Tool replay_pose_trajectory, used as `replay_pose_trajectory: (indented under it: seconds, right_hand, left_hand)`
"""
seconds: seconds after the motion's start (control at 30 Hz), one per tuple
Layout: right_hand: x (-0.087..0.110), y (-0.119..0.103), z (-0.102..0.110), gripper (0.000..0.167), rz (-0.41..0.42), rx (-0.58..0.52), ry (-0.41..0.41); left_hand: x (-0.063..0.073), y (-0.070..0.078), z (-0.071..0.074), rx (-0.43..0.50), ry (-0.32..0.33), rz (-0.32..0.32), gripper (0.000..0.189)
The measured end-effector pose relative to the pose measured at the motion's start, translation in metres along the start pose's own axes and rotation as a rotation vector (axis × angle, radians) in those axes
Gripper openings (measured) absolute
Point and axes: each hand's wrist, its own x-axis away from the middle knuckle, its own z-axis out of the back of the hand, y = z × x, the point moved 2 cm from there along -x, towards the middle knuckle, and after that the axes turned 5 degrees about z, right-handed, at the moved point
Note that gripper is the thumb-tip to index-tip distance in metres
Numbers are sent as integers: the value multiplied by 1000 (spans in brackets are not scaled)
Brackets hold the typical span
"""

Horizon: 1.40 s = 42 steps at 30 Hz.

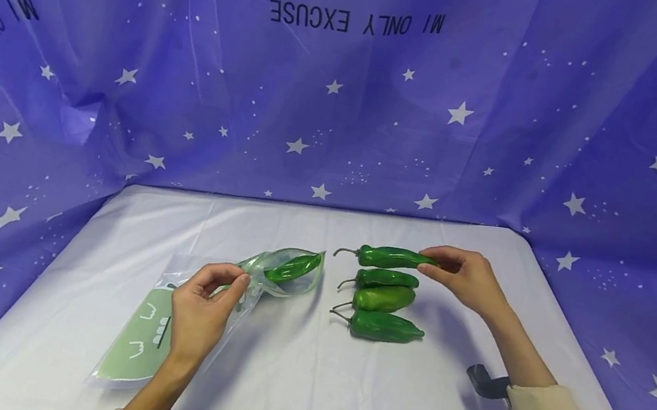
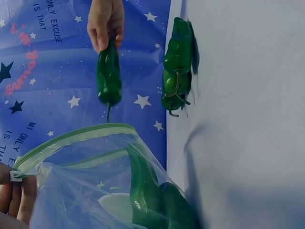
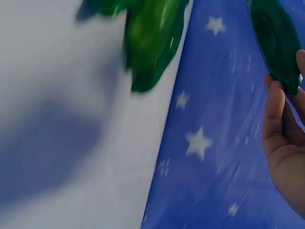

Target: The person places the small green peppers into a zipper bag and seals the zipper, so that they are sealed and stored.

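Note:
My left hand pinches the edge of a clear zip bag near its white slider. The bag's mouth gapes toward the right, and green peppers show inside through the clear film. A green cartoon face is printed on the bag's lower part. My right hand grips a green pepper by its pointed tip, between thumb and fingers. That pepper is raised, its stem pointing left at the bag's mouth. Below it in the head view, several other green peppers lie in a row on the table, stems to the left.
A white cloth covers the table. Behind and at both sides hangs a purple-blue curtain with white stars and printed words. A black wrist mount sits at my right cuff, close over the table.

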Motion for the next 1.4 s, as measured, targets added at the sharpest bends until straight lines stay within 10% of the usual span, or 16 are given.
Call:
replay_pose_trajectory:
  seconds: [1.4]
  right_hand:
    - [-51, -85, -124, 18, 200, -11, -117]
  left_hand:
    - [-3, -8, -14, 45, -186, -120, 11]
